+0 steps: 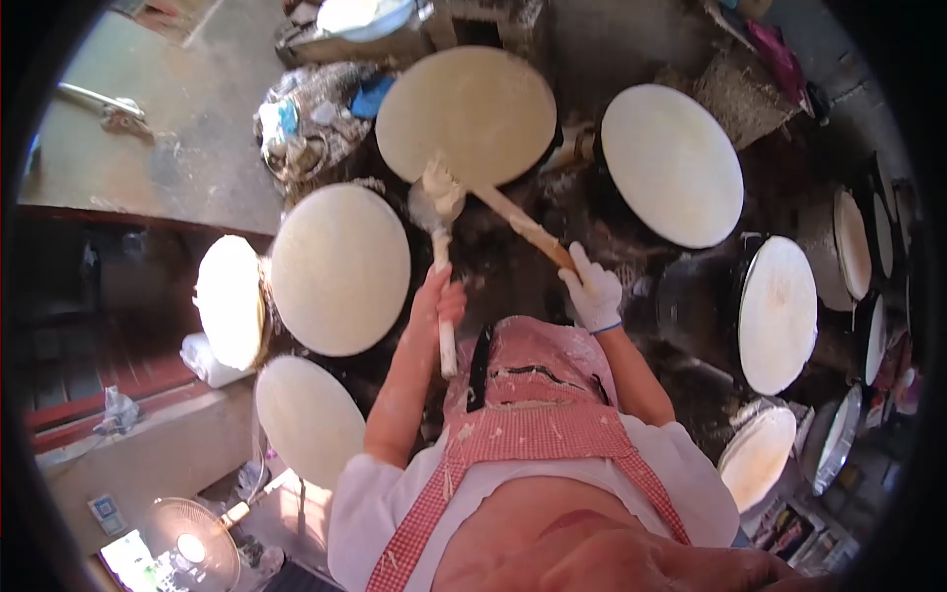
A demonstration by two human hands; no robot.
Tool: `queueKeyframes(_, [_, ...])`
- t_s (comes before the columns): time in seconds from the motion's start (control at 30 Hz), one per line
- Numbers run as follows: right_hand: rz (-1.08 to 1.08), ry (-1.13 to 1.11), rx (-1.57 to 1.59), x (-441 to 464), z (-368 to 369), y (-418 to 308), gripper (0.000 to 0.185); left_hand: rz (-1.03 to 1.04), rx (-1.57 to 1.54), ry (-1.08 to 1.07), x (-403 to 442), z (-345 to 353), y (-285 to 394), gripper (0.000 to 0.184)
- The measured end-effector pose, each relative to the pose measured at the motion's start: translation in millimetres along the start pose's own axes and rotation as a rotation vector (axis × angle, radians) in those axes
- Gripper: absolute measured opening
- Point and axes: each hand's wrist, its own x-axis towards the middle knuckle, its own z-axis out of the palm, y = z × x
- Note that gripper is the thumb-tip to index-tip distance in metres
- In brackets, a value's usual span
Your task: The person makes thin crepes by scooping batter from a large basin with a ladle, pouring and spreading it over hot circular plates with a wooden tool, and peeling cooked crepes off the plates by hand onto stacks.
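Observation:
My bare left hand [439, 299] is closed round the handle of a ladle [437, 209], whose bowl carries pale batter and hangs by the lower edge of the top middle round plate [466, 113]. My right hand [594, 289], in a white glove, grips the end of a flat wooden scraper [523, 225]. The scraper slants up and left, its far end at that plate's lower right edge. A pale, even layer covers the plate.
More pale-covered rounds stand about: left [340, 269], far left [229, 301], lower left [311, 419], upper right [672, 165], right [778, 316] and lower right [759, 459]. A fan [190, 548] is at bottom left. A blue-rimmed basin [365, 17] stands at the top.

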Motion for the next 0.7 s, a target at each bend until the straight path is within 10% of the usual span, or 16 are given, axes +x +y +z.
queueKeyframes(0.23, [0.257, 0.039, 0.412, -55, -36, -12, 0.052, -0.379, -0.290, -0.072, -27, 15, -33, 0.046])
queueKeyframes(0.43, [0.518, -0.476, 0.259, -130, -93, 34, 0.035, -0.235, 0.400, -0.038, -20, -49, -98, 0.045])
queueKeyframes(0.7, [0.734, -0.267, -0.152, -223, -207, 187, 0.027, -0.683, -0.183, 0.216, 2, -20, -241, 0.035])
